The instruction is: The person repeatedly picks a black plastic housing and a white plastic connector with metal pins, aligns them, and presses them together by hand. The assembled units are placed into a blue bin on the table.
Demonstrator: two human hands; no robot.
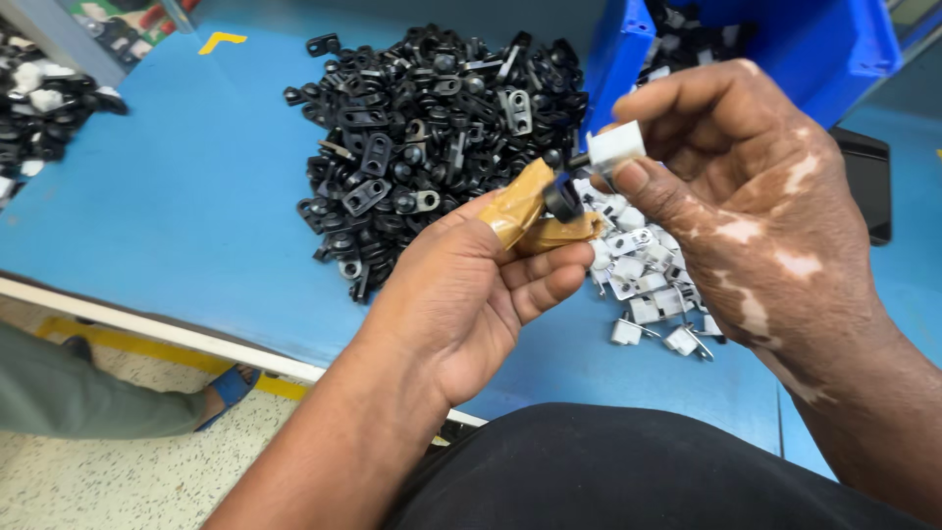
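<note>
Fingers [535,211] of the left hand [461,294], taped, pinch a black clip [563,196] while the right hand [746,186] grips a white block [616,145]; misaligned pressing could flick either part off the counter [177,196] edge.

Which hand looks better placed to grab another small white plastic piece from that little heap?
Probably the right hand: it hovers directly above the heap of small white plastic pieces, though it holds one. The left hand grips a small black plastic clip.

A yellow corner marking [222,41] sits on the blue table's far edge.
</note>
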